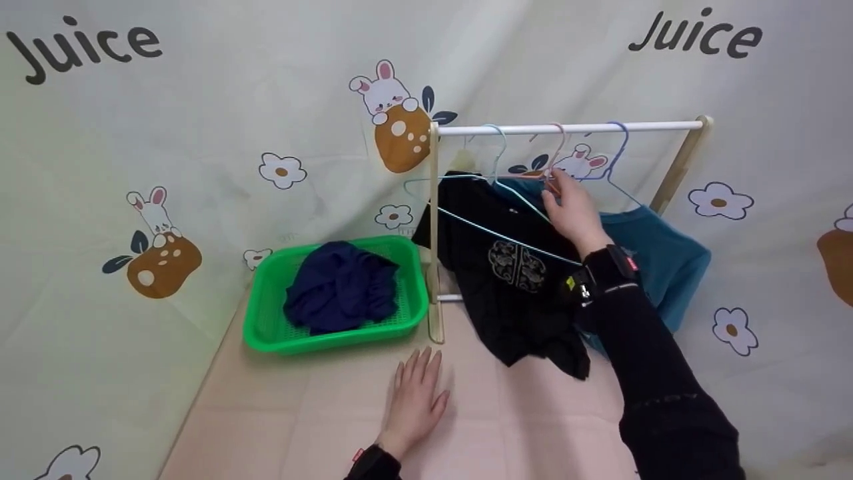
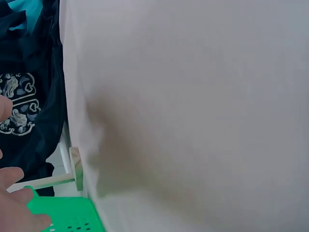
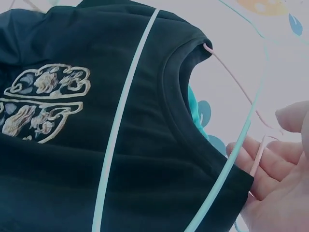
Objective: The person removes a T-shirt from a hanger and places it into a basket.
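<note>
On the rack's white rod (image 1: 520, 129) hang a light blue hanger (image 1: 501, 157), a pink hanger (image 1: 558, 148) and a purple hanger (image 1: 620, 153). A black T-shirt (image 1: 493, 267) with an embroidered front hangs on the pink hanger, behind the bare light blue one. On the purple hanger is a teal top (image 1: 666, 247). My right hand (image 1: 576, 210) is at the pink hanger's neck; in the right wrist view its fingers (image 3: 275, 169) touch the wire from behind, thumb apart. Over the table (image 1: 266, 413), my left hand (image 1: 413, 400) has its fingers extended, holding nothing.
A green basket (image 1: 333, 339) with a crumpled navy garment (image 1: 343, 287) stands left of the rack. The rack's wooden post (image 1: 434, 227) is beside the basket. Behind everything hangs a printed cloth (image 1: 220, 100) with rabbits and flowers.
</note>
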The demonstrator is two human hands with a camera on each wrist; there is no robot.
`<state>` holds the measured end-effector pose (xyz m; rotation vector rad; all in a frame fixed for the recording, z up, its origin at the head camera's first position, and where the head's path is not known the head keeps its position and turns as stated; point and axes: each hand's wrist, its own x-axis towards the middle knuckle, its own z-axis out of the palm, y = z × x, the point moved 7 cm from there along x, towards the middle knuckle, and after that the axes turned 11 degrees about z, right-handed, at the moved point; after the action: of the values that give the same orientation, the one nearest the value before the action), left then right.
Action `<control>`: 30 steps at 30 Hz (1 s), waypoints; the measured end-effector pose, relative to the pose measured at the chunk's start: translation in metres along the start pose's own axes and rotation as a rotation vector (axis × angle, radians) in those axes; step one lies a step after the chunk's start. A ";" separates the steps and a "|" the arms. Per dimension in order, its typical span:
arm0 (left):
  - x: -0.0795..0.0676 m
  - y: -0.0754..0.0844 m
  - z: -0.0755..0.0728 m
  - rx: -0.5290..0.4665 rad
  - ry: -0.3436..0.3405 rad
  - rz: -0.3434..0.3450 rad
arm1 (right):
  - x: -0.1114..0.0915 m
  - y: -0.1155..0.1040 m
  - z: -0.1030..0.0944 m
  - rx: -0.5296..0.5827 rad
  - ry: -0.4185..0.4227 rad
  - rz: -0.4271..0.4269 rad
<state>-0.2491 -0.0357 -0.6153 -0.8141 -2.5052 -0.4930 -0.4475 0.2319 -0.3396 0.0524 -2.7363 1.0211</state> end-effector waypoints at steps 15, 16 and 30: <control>0.009 0.022 0.021 -0.002 -0.072 -0.015 | 0.001 -0.012 -0.018 0.007 0.149 0.018; 0.010 0.023 0.022 -0.005 -0.069 -0.014 | 0.001 -0.013 -0.022 0.008 0.161 0.016; 0.025 0.024 0.024 -0.053 -0.048 -0.054 | -0.015 0.015 -0.052 0.079 0.226 0.016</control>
<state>-0.2596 0.0051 -0.6181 -0.7882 -2.5744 -0.5671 -0.4244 0.2764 -0.3147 -0.0682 -2.4972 1.0682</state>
